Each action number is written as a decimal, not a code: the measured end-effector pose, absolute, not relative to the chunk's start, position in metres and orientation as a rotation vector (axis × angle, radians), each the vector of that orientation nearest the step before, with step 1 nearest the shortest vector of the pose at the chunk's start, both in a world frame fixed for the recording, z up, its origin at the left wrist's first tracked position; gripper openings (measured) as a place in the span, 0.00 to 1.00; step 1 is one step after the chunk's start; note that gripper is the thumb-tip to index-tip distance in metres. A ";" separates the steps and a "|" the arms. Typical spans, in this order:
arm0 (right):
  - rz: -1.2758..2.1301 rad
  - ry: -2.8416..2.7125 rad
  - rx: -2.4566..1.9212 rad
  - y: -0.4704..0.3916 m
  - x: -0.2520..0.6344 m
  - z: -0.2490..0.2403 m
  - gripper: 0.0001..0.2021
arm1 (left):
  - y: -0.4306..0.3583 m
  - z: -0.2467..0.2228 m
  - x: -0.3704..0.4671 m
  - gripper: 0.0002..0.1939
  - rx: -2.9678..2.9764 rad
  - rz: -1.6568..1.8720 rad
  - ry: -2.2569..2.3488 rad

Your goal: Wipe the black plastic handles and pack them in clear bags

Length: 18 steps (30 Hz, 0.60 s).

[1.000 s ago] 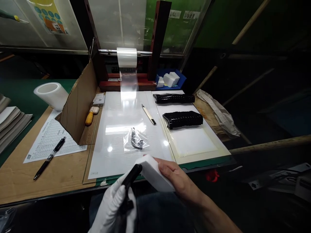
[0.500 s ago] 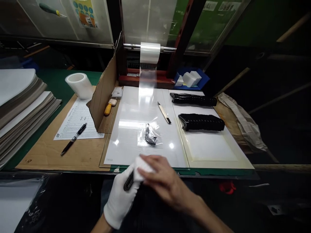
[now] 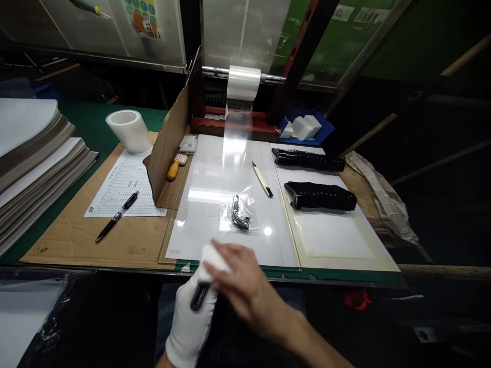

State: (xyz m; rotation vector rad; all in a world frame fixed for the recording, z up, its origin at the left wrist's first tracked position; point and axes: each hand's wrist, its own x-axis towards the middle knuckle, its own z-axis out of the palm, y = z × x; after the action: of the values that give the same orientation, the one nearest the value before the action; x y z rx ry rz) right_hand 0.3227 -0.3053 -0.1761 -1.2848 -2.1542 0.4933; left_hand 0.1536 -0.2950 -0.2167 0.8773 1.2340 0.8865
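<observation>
The green-topped workbench [image 3: 89,120] stretched before the person, and on it lay a broad white sheet [image 3: 197,222]. Just off the near edge, close together, were the bare right hand [image 3: 247,283] and the white-gloved left hand [image 3: 194,309]. Beyond them, on the right side of the bench, rested two glossy black bundles, the front one [image 3: 322,197] nearer the person than the rear one [image 3: 309,160]. The right hand's bent fingers, somewhat blurred, pinched a white foam block [image 3: 215,259], which sat between the forefinger above and the thumb below. Directly under the block was a slender black plastic part [image 3: 200,296], held in the left hand: the gloved fingers were curled around it, its rounded end showing in the palm while the rest was hidden. Whether block and part touched could not be told. A hooked black piece [image 3: 238,217] lay on the sheet in clear wrapping.
</observation>
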 end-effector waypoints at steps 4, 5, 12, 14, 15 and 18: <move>0.472 -2.112 -1.378 -0.305 0.318 -0.177 0.21 | -0.300 -0.224 0.153 0.13 1.123 0.946 1.247; 0.471 -2.126 -1.362 -0.305 0.317 -0.177 0.21 | -0.301 -0.225 0.153 0.10 1.152 0.947 1.254; 0.592 -1.952 -1.472 -0.300 0.310 -0.178 0.23 | -0.299 -0.227 0.143 0.20 1.201 1.047 1.264; 0.647 -1.926 -1.457 -0.274 0.305 -0.175 0.20 | -0.298 -0.220 0.138 0.19 1.204 1.084 1.281; 0.675 -1.895 -1.463 -0.255 0.302 -0.173 0.19 | -0.297 -0.215 0.136 0.20 1.207 1.090 1.300; 0.712 -1.826 -1.435 -0.190 0.297 -0.166 0.18 | -0.296 -0.196 0.133 0.19 1.166 1.077 1.351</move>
State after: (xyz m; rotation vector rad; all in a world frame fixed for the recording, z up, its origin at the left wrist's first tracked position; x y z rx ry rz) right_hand 0.2966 -0.1899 -0.1655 -1.4351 -1.8255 0.7122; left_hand 0.1327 -0.2958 -0.1965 1.1662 1.3511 1.0768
